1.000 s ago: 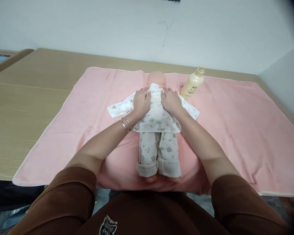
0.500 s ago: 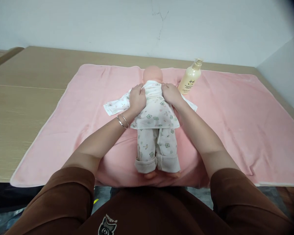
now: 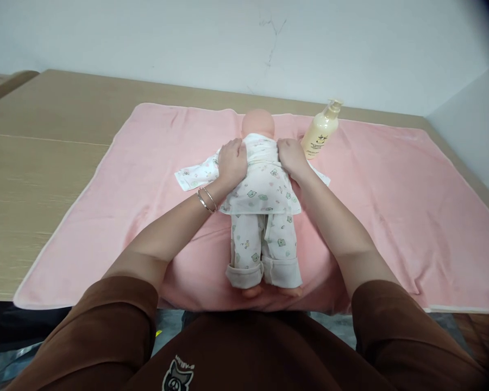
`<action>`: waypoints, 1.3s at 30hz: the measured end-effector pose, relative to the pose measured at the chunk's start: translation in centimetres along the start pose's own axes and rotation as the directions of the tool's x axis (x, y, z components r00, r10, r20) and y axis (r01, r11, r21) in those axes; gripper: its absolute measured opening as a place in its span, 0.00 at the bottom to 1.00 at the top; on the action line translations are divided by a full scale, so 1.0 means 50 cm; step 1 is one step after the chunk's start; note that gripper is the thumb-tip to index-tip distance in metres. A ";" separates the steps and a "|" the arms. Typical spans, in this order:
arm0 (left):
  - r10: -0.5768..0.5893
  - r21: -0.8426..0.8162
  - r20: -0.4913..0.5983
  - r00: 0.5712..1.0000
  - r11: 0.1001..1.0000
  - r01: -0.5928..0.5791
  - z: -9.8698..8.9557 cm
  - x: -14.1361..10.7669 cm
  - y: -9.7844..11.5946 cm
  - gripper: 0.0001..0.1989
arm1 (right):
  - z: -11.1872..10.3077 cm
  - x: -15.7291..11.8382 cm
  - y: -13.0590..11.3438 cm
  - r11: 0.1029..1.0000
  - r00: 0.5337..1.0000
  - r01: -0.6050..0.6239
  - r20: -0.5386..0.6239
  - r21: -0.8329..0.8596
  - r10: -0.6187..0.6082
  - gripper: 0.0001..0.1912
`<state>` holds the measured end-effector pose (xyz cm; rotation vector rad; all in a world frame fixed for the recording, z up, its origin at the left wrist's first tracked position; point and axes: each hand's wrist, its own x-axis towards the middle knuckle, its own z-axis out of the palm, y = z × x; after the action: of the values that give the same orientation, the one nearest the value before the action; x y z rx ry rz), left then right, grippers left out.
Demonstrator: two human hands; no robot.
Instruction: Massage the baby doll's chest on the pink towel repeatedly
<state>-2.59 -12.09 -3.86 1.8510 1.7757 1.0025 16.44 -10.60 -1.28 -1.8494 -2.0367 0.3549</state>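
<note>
A baby doll [image 3: 258,124] lies with the smooth back of its head showing and its feet toward me. It wears a white printed shirt [image 3: 264,190] and matching trousers [image 3: 246,239] with turned-up cuffs; the shirt is bunched between my hands. At the doll's left-side shoulder, my left hand [image 3: 232,162] is closed on the shirt, fingers curled over the edge. Opposite it, my right hand [image 3: 292,156] grips the shirt at the other shoulder, with its fingertips partly hidden. Both sleeves spread outward beneath my hands.
A pink blanket [image 3: 391,217] with some creases covers much of the wooden table [image 3: 44,163]. Just beyond my right hand stands a cream pump bottle [image 3: 321,133]. A white wall [image 3: 187,43] rises behind the table.
My right hand's fingers look more curled at the shirt's shoulder. The whole scene sits slightly further right as the view shifts; the doll stays on the blanket.
</note>
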 end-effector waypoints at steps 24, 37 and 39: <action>0.036 0.231 0.325 0.945 0.966 -0.116 -0.055 0.028 0.046 0.26 | -0.019 -0.065 -0.095 0.969 0.983 0.173 0.092 -0.179 -0.158 0.30; -0.008 0.355 0.262 0.965 0.930 -0.089 -0.059 0.000 0.072 0.24 | -0.045 -0.085 -0.113 0.951 0.991 0.116 0.099 -0.287 -0.091 0.27; 0.044 0.372 0.209 0.977 0.920 -0.122 -0.047 -0.015 0.076 0.24 | -0.048 -0.072 -0.098 0.968 0.990 0.099 0.118 -0.229 -0.073 0.27</action>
<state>-1.57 -13.74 0.24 2.1877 1.8833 0.4938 13.30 -14.83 2.60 -1.9037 -2.3118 0.2025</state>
